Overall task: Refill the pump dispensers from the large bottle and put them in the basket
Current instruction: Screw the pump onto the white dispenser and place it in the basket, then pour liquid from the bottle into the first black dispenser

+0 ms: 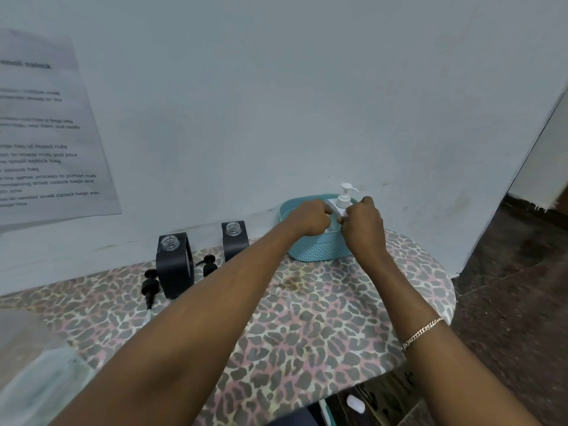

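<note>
A white pump dispenser point(342, 199) stands in the teal basket point(316, 252) by the wall. My left hand point(309, 218) and my right hand point(362, 224) both grip its white body from either side, fingers curled round it. Two dark dispensers stand with their necks uncapped on the leopard-print table: one point(174, 267) at the left, one point(234, 239) nearer the basket. Their black pump heads lie loose beside them, one point(150, 285) left of the first bottle and one point(209, 265) between the two. A blurred translucent container point(37, 373) fills the lower left corner; I cannot tell whether it is the large bottle.
A printed sheet point(52, 133) hangs on the white wall at the left. The table point(307, 327) ends in a rounded edge at the right, with dark floor point(516, 302) beyond. A small white object point(355, 403) lies below the table's near edge.
</note>
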